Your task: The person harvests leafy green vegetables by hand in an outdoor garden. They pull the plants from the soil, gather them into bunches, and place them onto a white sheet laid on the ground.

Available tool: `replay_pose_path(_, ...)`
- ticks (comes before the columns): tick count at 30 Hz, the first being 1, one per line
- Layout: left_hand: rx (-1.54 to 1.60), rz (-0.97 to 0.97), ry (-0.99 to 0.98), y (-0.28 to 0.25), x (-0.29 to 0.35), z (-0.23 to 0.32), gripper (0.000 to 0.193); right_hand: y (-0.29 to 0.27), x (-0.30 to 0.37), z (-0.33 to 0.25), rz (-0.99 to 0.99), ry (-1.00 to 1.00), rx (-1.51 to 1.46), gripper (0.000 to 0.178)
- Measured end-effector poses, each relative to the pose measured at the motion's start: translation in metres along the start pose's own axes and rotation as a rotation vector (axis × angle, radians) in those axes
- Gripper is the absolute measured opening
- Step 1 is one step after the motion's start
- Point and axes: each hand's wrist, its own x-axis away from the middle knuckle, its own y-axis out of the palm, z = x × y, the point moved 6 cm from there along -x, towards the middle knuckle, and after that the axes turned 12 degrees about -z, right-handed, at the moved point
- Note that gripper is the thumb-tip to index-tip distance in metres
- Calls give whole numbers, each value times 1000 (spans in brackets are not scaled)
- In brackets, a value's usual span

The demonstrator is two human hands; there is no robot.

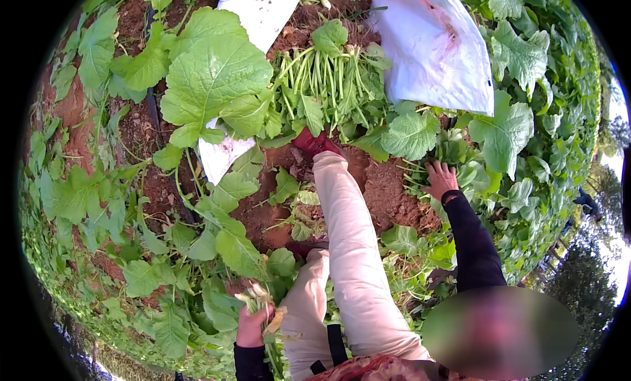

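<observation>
Left hand (pixel 252 326) holds stems (pixel 257 293); sack (pixel 268 11) seemingly printed.

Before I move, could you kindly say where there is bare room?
Reddish-brown soil shows between the beige-trousered leg and right hand; another patch, leaf-strewn, left of that leg. Crowded: the pale-green stem pile beyond the dark-red shoe, and broad green leaves rightward.

Green bunch (pixel 273 326), pale ends (pixel 258 293) foremost, seemingly roots, leafy greens (pixel 455 147) at right
</observation>
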Motion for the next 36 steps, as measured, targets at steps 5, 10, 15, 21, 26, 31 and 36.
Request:
replay_pose_path(5, -372, 199, 307, 68, -15, 97, 14, -16, 27, -1, 28, -71, 195, 96)
replay_pose_path(10, -396, 348, 857, 104, -22, 178, 19, -70, 52, -38, 201, -52, 113, 52)
replay_pose_path(15, -501, 1005, 610, -37, 11, 167, 23, -177, 120, -138, 273, -353, -478, 55)
replay_pose_path(21, -802, 928, 658, -3, -21, 178, 21, -209, 143, -342, 128, -785, -440, 20)
replay_pose_path(26, -1070, 112, 863, 227, -115, 266, 21, -121, 134, -395, -395, -826, -340, 24)
replay_pose_path(31, -1269, 589, 742, 264, -243, 341, 69, -123, 109, -390, -413, -835, -343, 28)
replay_pose_path(36, -1303, 255, 218, 260, -294, 304, 102, -144, 112, -396, -433, -982, -247, 32)
